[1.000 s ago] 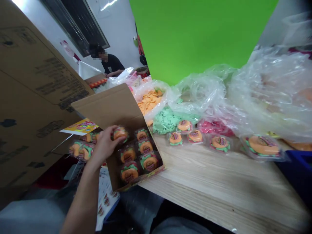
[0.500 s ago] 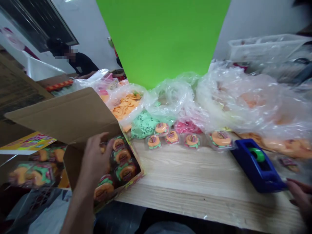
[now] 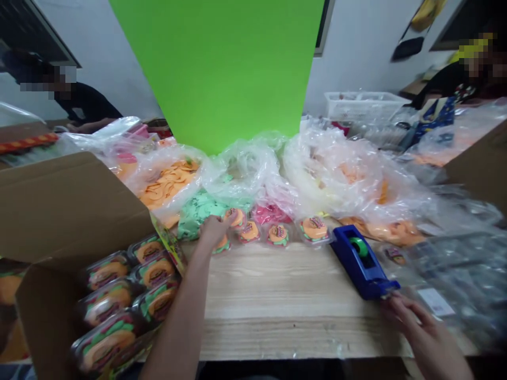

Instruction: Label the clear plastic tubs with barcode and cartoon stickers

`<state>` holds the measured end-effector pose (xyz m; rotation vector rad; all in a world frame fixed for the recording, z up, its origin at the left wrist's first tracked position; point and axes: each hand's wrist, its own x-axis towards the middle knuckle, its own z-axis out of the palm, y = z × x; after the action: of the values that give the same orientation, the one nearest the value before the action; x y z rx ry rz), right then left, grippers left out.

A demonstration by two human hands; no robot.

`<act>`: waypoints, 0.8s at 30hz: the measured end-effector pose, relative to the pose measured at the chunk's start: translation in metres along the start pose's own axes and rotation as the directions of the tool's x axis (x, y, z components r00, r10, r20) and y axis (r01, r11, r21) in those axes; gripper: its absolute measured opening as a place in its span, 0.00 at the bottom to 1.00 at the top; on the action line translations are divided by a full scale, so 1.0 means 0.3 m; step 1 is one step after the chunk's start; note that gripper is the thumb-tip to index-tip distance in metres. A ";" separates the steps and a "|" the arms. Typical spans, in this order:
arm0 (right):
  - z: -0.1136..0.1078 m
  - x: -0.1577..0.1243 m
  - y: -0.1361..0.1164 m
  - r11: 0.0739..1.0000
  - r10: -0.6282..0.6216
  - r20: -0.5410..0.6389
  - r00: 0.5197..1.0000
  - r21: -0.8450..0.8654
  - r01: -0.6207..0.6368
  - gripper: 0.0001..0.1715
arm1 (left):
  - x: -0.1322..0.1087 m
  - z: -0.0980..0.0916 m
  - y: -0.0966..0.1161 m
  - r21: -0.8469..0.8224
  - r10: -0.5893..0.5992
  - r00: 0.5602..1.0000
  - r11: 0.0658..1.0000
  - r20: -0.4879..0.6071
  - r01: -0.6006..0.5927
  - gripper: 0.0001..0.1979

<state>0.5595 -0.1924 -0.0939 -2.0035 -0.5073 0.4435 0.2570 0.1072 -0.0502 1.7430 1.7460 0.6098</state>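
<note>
A pale wood-grain table (image 3: 277,295) fills the lower centre of the frame, bare toward its front edge. Burger packs (image 3: 278,234) sit in a loose row across its middle. The left hand (image 3: 212,232), left of centre, is at the left end of this row, thumb and fingers close around a pack; whether they grip it is unclear. At lower right, the right hand (image 3: 420,322) is at the near end of a blue tape dispenser (image 3: 362,274), fingers close together; I cannot tell whether they hold tape.

An open box (image 3: 43,311) at lower left holds more packs. Clear bags (image 3: 253,163) of orange, green and pink pieces crowd the table's back. Behind stand a green board (image 3: 222,68) and a pale wall (image 3: 368,37); people sit at upper left (image 3: 91,105) and upper right, near a white basket (image 3: 356,98).
</note>
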 end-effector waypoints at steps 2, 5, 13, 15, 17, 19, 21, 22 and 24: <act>0.029 0.003 0.017 0.997 0.031 -0.056 0.998 -0.065 -0.035 0.16 | -0.011 0.012 0.010 -0.088 -0.019 1.000 0.996 0.003 0.019 0.14; 0.056 -0.013 0.018 0.991 0.080 -0.062 0.995 -0.107 -0.086 0.15 | -0.061 0.018 0.037 -0.245 -0.002 1.000 0.970 0.011 0.004 0.16; 0.128 -0.240 -0.199 0.974 -0.210 0.319 0.924 0.150 0.169 0.17 | -0.343 -0.123 0.142 -0.612 0.259 0.932 0.789 0.255 -0.052 0.32; 0.154 -0.296 -0.304 0.947 -0.304 0.430 0.850 0.235 0.220 0.15 | -0.388 -0.149 0.163 -0.713 0.319 0.895 0.701 0.312 -0.001 0.31; 0.176 -0.337 -0.397 0.919 -0.382 0.509 0.771 0.299 0.257 0.15 | -0.416 -0.165 0.175 -0.782 0.365 0.863 0.621 0.350 0.055 0.30; 0.195 -0.362 -0.461 0.905 -0.422 0.554 0.718 0.305 0.297 0.15 | -0.435 -0.177 0.176 -0.801 0.389 0.840 0.592 0.378 0.087 0.30; 0.215 -0.372 -0.493 0.908 -0.419 0.561 0.714 0.270 0.321 0.16 | -0.449 -0.188 0.170 -0.813 0.416 0.818 0.574 0.398 0.104 0.29; 0.225 -0.374 -0.500 0.911 -0.411 0.555 0.723 0.256 0.322 0.16 | -0.456 -0.194 0.166 -0.818 0.431 0.808 0.565 0.402 0.106 0.29; 0.244 -0.377 -0.505 0.917 -0.398 0.557 0.729 0.252 0.308 0.16 | -0.468 -0.206 0.161 -0.822 0.447 0.797 0.560 0.406 0.105 0.29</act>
<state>0.4016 -0.1329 0.0185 -1.5419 -1.2003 0.8544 0.2447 -0.0255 0.0397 1.2052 0.6267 0.7152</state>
